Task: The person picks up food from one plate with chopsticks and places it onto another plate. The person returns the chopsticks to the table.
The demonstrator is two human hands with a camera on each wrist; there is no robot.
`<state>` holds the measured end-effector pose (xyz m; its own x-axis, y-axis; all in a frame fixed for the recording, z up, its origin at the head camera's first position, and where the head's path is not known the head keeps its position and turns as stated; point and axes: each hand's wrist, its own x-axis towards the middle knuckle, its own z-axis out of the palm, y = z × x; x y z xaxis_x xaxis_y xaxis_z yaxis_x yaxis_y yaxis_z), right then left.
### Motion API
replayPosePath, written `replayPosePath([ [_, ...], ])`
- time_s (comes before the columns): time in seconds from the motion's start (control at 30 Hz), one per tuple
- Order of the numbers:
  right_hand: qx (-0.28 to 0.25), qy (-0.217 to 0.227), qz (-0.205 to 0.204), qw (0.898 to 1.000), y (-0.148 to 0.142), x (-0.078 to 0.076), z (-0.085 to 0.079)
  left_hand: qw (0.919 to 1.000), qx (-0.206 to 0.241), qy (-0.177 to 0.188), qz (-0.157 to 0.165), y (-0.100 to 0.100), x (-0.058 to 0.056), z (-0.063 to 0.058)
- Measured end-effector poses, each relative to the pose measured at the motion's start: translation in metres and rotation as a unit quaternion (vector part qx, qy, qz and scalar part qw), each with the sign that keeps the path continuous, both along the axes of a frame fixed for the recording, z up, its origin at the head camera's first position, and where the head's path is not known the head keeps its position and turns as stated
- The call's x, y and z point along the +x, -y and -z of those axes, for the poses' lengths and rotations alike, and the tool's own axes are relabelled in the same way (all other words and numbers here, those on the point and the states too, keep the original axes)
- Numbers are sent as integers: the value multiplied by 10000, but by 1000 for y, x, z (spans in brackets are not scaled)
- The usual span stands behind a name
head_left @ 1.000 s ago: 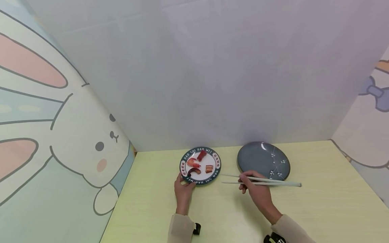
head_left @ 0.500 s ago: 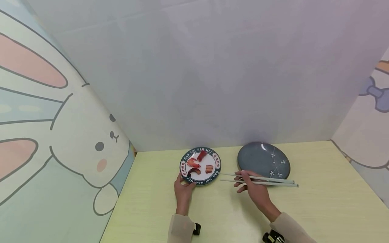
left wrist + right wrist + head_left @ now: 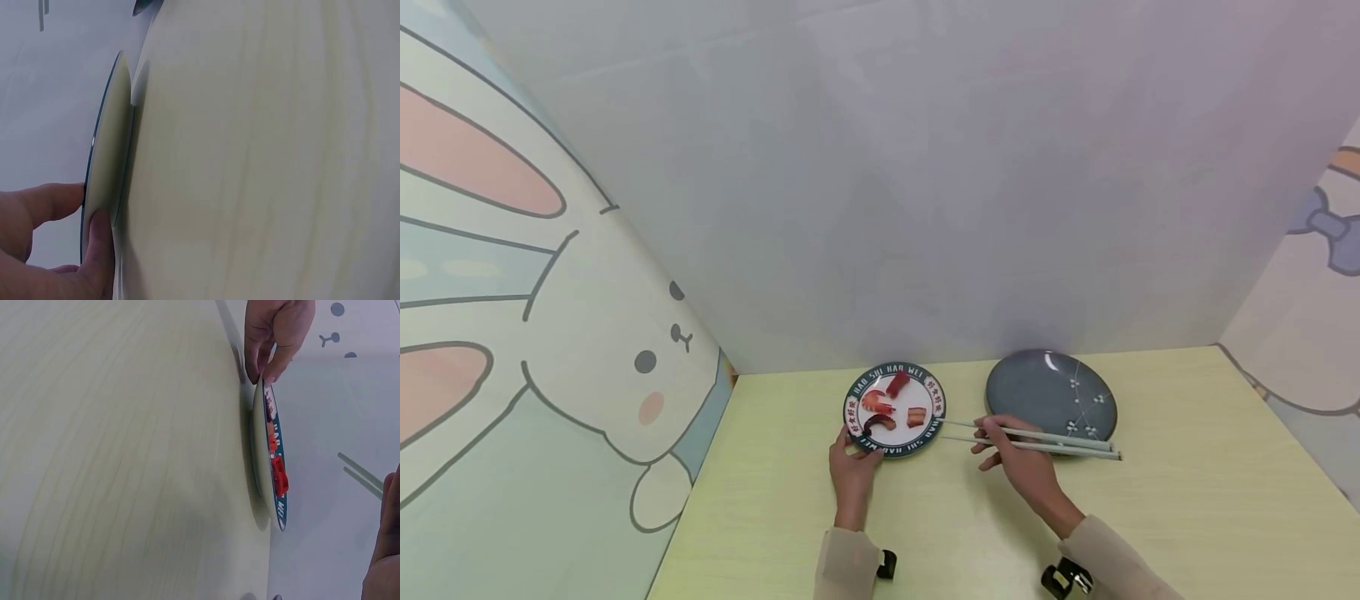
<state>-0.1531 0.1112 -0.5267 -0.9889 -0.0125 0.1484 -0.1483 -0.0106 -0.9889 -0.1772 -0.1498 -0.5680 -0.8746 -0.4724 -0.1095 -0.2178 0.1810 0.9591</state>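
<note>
A round white plate (image 3: pixel 925 392) with a dark green lettered rim lies at the table's back. On it sit a red chunk (image 3: pixel 897 384), a shrimp (image 3: pixel 877 403), a dark curled tentacle-like piece (image 3: pixel 881 422) and a brown striped slice (image 3: pixel 916 417). My left hand (image 3: pixel 852 479) pinches the plate's near rim, the thumb low against its side in the left wrist view. In my right hand (image 3: pixel 1030 471) is a pair of pale green chopsticks (image 3: pixel 1090 450), pointing left. Their tips are slightly apart, by the plate's right rim; whether they touch it I cannot tell.
An oval dark blue-grey plate (image 3: pixel 1030 392) with white blossoms stands right of the lettered plate, partly behind my right hand. The pale yellow wood table (image 3: pixel 760 500) ends at a grey wall (image 3: pixel 925 208). Cartoon-painted panels (image 3: pixel 595 358) flank both sides.
My right hand has moved left and slightly away from me, bringing the chopstick tips to the lettered plate's right rim. The left hand and both plates stay put.
</note>
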Motion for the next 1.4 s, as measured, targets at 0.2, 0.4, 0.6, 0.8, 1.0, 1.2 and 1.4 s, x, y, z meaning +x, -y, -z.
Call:
replayPosePath([
  [0.2, 135, 205, 166, 9996, 4, -6, 1, 10000, 35, 3, -14, 1, -1, 2],
  [0.4, 88, 265, -52, 9996, 8, -14, 5, 10000, 74, -5, -41, 1, -1, 3],
  [0.6, -11, 351, -55, 9994, 14, -22, 6, 10000, 14, -23, -42, 1, -1, 2],
  [0.8, -173, 402, -7, 9990, 21, -30, 7, 10000, -20, -20, -88, -1, -1, -1],
  [1.0, -294, 523, -88, 9982, 28, -38, 10, 9999, 98, 8, -71, -2, 0, -3],
  [1.2, -235, 618, -68, 9978, 34, -46, 10, 9999, 86, -19, -58, -2, 1, -5],
  [1.4, -262, 676, -49, 9974, 36, -52, 9, 9999, 151, -11, -59, -2, 1, -4],
])
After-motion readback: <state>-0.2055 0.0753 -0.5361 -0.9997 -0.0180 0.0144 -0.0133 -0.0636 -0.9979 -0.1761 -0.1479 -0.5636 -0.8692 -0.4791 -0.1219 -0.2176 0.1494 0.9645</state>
